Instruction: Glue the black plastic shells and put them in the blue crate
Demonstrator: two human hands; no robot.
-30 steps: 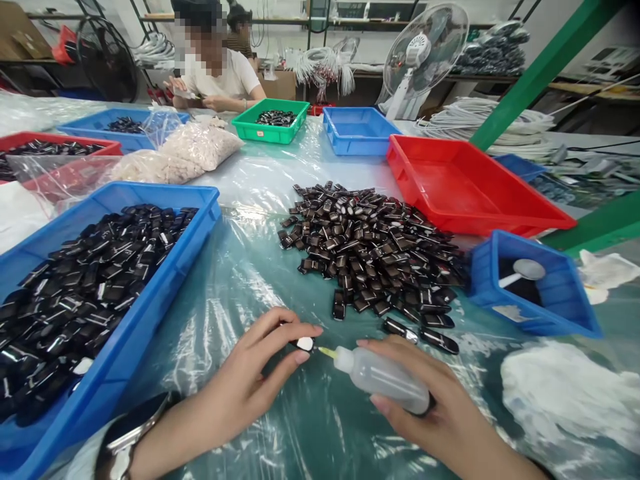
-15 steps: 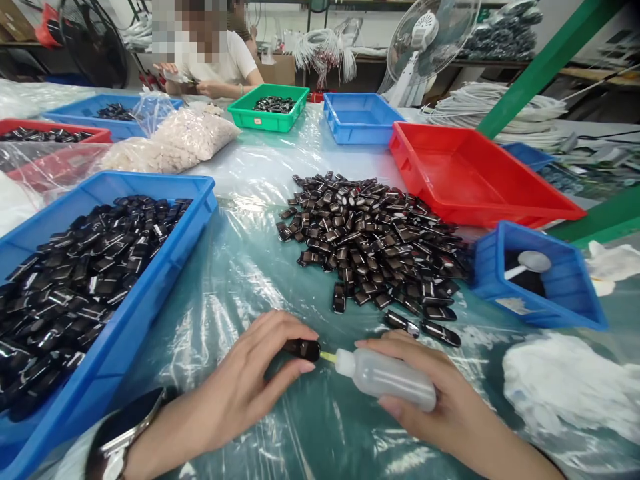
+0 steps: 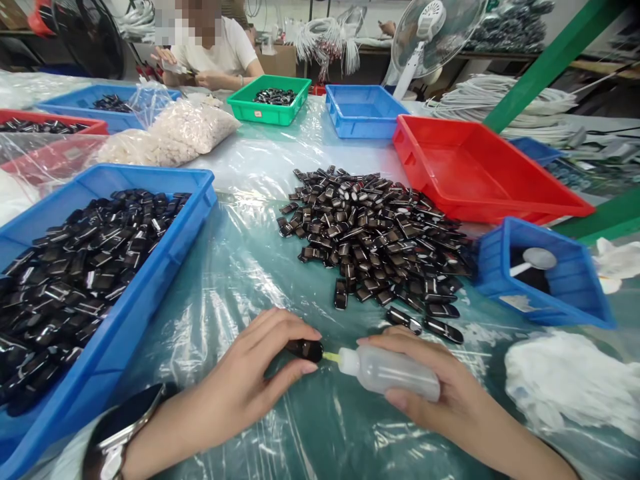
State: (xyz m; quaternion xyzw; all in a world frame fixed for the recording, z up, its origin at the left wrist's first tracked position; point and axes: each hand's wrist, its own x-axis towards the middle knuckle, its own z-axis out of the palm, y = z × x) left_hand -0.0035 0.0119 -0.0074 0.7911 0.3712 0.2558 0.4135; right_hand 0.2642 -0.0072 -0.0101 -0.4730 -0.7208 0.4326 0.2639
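Observation:
Between the thumb and fingers of my left hand (image 3: pixel 273 360) is a small glossy black plastic piece (image 3: pixel 306 349), its rounded end pointing right. My right hand (image 3: pixel 430 380) is closed around a translucent squeeze bottle (image 3: pixel 395 372), lying nearly level. The bottle's thin yellowish nozzle (image 3: pixel 331 357) meets the end of the black piece; whether it goes inside I cannot tell. Beyond my hands spreads a heap of similar black pieces (image 3: pixel 370 233), with a few lying loose at its near edge.
A blue tray (image 3: pixel 200 193) full of black pieces stands at left. Rightward are a red tray (image 3: pixel 480 167), a small blue bin (image 3: pixel 575 293) holding a white spoon (image 3: pixel 537 259), and a white cloth (image 3: pixel 570 380). A person (image 3: pixel 220 57) sits across the table near a green tray (image 3: pixel 270 113).
The camera view has shifted slightly. Both hands keep their hold, with the nozzle still at the end of the black piece.

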